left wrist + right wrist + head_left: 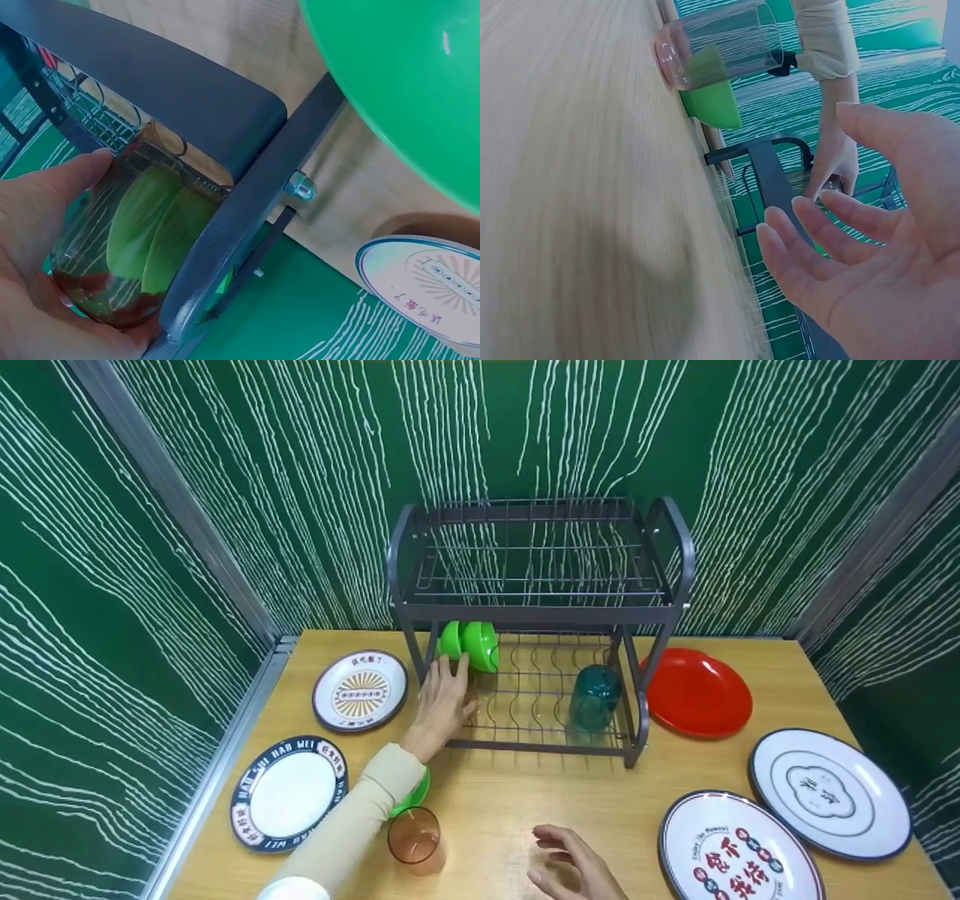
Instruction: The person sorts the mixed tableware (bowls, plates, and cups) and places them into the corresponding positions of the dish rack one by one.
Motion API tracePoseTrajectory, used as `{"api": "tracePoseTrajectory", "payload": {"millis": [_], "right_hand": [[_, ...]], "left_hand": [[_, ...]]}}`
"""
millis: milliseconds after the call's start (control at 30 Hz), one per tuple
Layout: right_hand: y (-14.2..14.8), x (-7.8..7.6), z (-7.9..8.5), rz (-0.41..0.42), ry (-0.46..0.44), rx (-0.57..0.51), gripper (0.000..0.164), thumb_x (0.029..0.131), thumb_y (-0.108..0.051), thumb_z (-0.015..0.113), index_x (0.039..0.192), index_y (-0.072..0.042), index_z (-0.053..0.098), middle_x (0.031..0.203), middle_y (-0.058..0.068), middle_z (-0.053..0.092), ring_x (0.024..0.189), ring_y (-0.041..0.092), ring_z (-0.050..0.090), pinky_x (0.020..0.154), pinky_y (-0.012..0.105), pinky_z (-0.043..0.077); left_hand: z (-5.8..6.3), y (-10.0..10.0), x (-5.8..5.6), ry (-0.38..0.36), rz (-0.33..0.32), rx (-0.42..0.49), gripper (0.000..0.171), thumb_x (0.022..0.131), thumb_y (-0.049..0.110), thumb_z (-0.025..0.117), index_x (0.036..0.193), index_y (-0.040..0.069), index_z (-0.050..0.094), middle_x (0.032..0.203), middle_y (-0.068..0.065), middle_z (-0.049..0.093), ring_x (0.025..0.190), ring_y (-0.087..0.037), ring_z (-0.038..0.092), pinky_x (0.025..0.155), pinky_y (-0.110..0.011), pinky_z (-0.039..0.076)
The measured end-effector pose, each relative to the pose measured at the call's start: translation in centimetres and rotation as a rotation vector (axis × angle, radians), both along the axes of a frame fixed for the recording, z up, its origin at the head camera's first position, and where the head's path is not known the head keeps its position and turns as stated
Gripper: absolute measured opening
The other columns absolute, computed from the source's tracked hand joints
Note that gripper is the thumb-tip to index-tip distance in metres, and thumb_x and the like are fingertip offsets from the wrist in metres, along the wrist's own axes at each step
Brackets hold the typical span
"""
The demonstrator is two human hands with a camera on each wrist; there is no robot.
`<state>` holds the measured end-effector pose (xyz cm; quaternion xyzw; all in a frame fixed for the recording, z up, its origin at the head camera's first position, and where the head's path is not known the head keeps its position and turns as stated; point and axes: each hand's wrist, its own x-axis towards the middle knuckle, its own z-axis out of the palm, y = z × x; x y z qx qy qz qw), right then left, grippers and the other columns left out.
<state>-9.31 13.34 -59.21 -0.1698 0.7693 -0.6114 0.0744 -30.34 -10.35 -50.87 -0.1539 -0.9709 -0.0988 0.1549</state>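
Observation:
My left hand reaches into the left end of the lower tier of a dark two-tier dish rack. In the left wrist view it grips a clear brownish glass, thumb on one side and fingers on the other. Green bowls stand on edge in the rack just behind it and show through the glass. Over the table near the front, my right hand holds nothing, its fingers loosely bent; the right wrist view shows its bare palm.
A teal glass stands at the lower tier's right end. An amber glass and a partly hidden green bowl are by my left forearm. White plates lie on both sides, with a red plate right of the rack.

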Motion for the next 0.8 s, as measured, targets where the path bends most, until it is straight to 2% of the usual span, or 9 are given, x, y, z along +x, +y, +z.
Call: {"api": "tracePoseTrajectory", "payload": {"millis": [133,367,533,600,700,767,800], "right_hand": [[-0.6,-0.6,0.2,0.028,-0.014,0.024,0.048,0.090,-0.028,0.066,0.130,-0.011,0.048,0.126,0.016,0.053,0.113,0.033,0.053,0.093,0.044,0.046],[-2.2,-1.6,0.5,0.112,-0.037,0.065,0.052,0.092,-0.032,0.063,0.134,-0.007,0.045,0.130,0.013,0.051,0.118,0.032,0.050,0.096,0.045,0.044],[-3.1,-2.2,0.3,0.128,-0.026,0.099,0.048,0.091,-0.036,0.062,0.133,-0.021,0.045,0.131,0.009,0.051,0.118,0.028,0.050,0.097,0.044,0.043],[-3.4,-2.4,0.3,0.137,0.001,0.097,0.046,0.092,-0.035,0.062,0.133,-0.024,0.045,0.130,0.009,0.051,0.118,0.029,0.050,0.096,0.044,0.043],[-3.8,-2.7,0.2,0.141,0.030,0.086,0.045,0.093,-0.035,0.061,0.133,-0.024,0.045,0.130,0.009,0.051,0.118,0.029,0.050,0.096,0.044,0.044],[-3.9,-3.0,0.3,0.138,0.029,0.076,0.045,0.093,-0.036,0.060,0.133,-0.022,0.045,0.130,0.009,0.051,0.118,0.030,0.050,0.095,0.045,0.044],[-4.0,-3.1,0.4,0.134,0.017,0.071,0.045,0.093,-0.037,0.060,0.132,-0.022,0.046,0.130,0.008,0.051,0.118,0.029,0.050,0.096,0.045,0.044]], "left_hand": [[0.0,-0.2,0.0,0.025,0.018,-0.026,0.082,0.077,0.025,0.080,0.143,0.002,0.036,0.135,-0.031,0.038,0.125,-0.046,0.039,0.105,-0.050,0.034],[-0.1,-0.4,0.1,0.002,0.008,-0.011,0.088,0.076,0.027,0.080,0.146,0.005,0.031,0.140,-0.032,0.034,0.129,-0.047,0.034,0.105,-0.052,0.032],[0.2,-0.6,0.5,0.025,-0.012,0.030,0.087,0.080,0.035,0.076,0.147,0.007,0.029,0.145,-0.029,0.026,0.134,-0.044,0.026,0.104,-0.052,0.033],[0.5,-0.8,1.1,0.086,-0.048,0.092,0.082,0.082,0.038,0.073,0.146,0.006,0.032,0.144,-0.028,0.028,0.134,-0.042,0.028,0.104,-0.052,0.035],[1.3,-1.3,2.8,0.221,-0.087,0.238,0.066,0.087,0.035,0.069,0.139,0.004,0.043,0.135,-0.024,0.041,0.125,-0.036,0.042,0.100,-0.046,0.040],[1.8,-2.0,4.5,0.294,-0.066,0.352,0.053,0.089,0.032,0.067,0.131,0.004,0.052,0.125,-0.019,0.051,0.114,-0.031,0.051,0.095,-0.042,0.045],[1.9,-2.4,5.5,0.311,-0.035,0.411,0.047,0.089,0.030,0.066,0.127,0.005,0.055,0.121,-0.016,0.054,0.109,-0.029,0.054,0.092,-0.040,0.046]]}}
